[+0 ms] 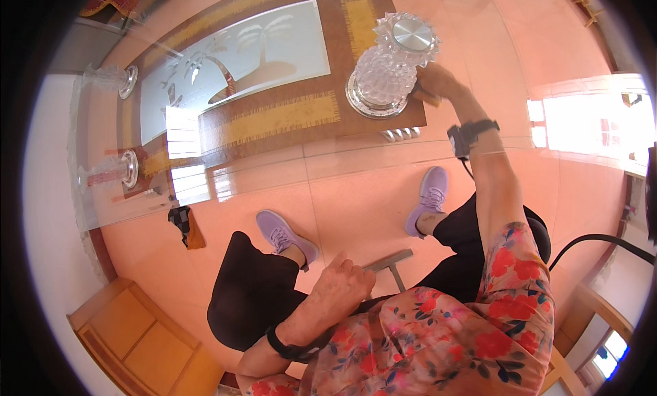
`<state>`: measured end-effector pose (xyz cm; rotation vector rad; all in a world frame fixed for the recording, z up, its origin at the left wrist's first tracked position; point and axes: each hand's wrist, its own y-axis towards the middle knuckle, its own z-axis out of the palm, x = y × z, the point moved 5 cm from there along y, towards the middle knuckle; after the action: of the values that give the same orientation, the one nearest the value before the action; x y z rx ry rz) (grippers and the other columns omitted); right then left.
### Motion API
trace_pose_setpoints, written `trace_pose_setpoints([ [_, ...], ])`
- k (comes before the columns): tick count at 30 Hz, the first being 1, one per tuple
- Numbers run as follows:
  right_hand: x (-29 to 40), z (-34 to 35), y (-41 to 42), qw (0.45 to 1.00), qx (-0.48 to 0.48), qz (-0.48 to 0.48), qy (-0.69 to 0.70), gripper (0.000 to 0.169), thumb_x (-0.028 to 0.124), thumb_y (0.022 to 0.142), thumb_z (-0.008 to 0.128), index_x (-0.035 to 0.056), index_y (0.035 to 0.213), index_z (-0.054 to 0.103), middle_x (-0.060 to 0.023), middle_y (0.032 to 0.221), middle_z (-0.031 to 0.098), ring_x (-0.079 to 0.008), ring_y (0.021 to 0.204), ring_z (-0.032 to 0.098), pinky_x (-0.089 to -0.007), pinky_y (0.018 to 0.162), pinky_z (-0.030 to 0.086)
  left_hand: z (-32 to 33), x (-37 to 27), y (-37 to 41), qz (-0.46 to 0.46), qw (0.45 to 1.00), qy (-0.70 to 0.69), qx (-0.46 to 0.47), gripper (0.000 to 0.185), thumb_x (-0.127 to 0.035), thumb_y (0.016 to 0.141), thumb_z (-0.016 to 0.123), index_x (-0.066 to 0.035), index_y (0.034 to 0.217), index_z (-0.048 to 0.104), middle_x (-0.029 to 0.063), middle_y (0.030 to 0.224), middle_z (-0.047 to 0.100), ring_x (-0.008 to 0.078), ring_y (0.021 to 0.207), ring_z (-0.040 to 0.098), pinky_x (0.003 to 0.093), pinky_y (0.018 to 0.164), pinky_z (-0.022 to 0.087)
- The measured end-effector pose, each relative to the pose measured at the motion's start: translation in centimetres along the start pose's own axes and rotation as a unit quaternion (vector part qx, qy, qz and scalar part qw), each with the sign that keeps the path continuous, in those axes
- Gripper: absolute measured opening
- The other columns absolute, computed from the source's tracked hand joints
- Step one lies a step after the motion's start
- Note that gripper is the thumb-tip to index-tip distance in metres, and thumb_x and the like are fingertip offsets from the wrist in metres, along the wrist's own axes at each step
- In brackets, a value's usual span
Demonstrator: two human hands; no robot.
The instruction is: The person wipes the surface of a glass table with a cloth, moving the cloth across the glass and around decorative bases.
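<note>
My right hand reaches out beside a faceted clear glass or plastic pedestal leg with a silvery base ring and a metal disc on top. A yellowish item, partly hidden and blurred, shows under its fingers, so its grip is unclear. The leg stands at the near right corner of a brown table base with a palm-tree panel, beneath a transparent glass tabletop. My left hand rests near my lap with fingers curled; whether it holds anything is hidden.
Similar pedestal legs stand at the base's left end. A dark and orange cloth hangs by the glass edge. A wooden cabinet or seat is at lower left. A grey metal T-shaped support lies between my shoes.
</note>
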<state>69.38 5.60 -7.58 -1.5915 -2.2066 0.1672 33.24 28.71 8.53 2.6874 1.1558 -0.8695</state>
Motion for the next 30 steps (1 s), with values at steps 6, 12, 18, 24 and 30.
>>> trace_pose_setpoints([
  [6, 2.8, 3.1, -8.9, 0.999, -0.006, 0.021, -0.025, 0.044, 0.015, 0.076, 0.058, 0.0129, 0.120, 0.053, -0.0196, 0.098, 0.064, -0.0360, 0.093, 0.062, -0.0451, 0.075, 0.052, 0.0, -1.8, -0.5, 0.020, 1.000, 0.005, 0.001, 0.005, -0.004, 0.067, 0.057, -0.006, 0.068, 0.052, 0.0086, 0.060, 0.053, 0.0260, 0.066, 0.057, 0.0389, 0.082, 0.048],
  [12, 8.0, 4.0, -12.8, 0.996, -0.017, 0.071, -0.057, 0.033, 0.017, 0.077, 0.062, 0.0061, 0.108, 0.060, -0.0187, 0.102, 0.064, -0.0321, 0.099, 0.062, -0.0399, 0.082, 0.050, -0.2, -3.0, -0.5, 0.051, 0.997, 0.048, -0.042, 0.007, -0.003, 0.066, 0.057, -0.006, 0.072, 0.055, 0.0103, 0.063, 0.055, 0.0277, 0.070, 0.058, 0.0414, 0.086, 0.047],
  [18, 14.5, 6.0, -12.3, 1.000, 0.012, -0.017, 0.014, 0.038, 0.016, 0.078, 0.058, 0.0106, 0.115, 0.056, -0.0172, 0.100, 0.064, -0.0331, 0.099, 0.060, -0.0391, 0.083, 0.048, -0.8, -3.1, -0.9, 0.074, 0.993, 0.006, -0.094, 0.009, -0.004, 0.065, 0.059, -0.006, 0.072, 0.056, 0.0112, 0.067, 0.059, 0.0285, 0.074, 0.059, 0.0393, 0.077, 0.044],
  [24, 25.8, 7.9, -10.3, 0.987, -0.020, -0.100, 0.123, 0.048, 0.015, 0.078, 0.056, 0.0170, 0.126, 0.051, -0.0218, 0.097, 0.059, -0.0397, 0.092, 0.057, -0.0453, 0.082, 0.047, -0.7, -2.1, -1.6, 0.033, 0.996, 0.037, -0.079, 0.005, -0.007, 0.068, 0.059, -0.007, 0.071, 0.056, 0.0087, 0.065, 0.061, 0.0254, 0.069, 0.061, 0.0372, 0.073, 0.043],
  [30, 24.2, 4.9, -6.5, 0.969, -0.229, -0.070, 0.061, 0.056, 0.018, 0.077, 0.060, 0.0178, 0.131, 0.046, -0.0228, 0.105, 0.054, -0.0397, 0.097, 0.052, -0.0473, 0.082, 0.046, -1.3, -3.1, -3.4, 0.037, 0.997, 0.053, -0.053, 0.007, -0.013, 0.068, 0.060, -0.008, 0.069, 0.056, 0.0061, 0.061, 0.057, 0.0202, 0.063, 0.059, 0.0340, 0.075, 0.042],
])
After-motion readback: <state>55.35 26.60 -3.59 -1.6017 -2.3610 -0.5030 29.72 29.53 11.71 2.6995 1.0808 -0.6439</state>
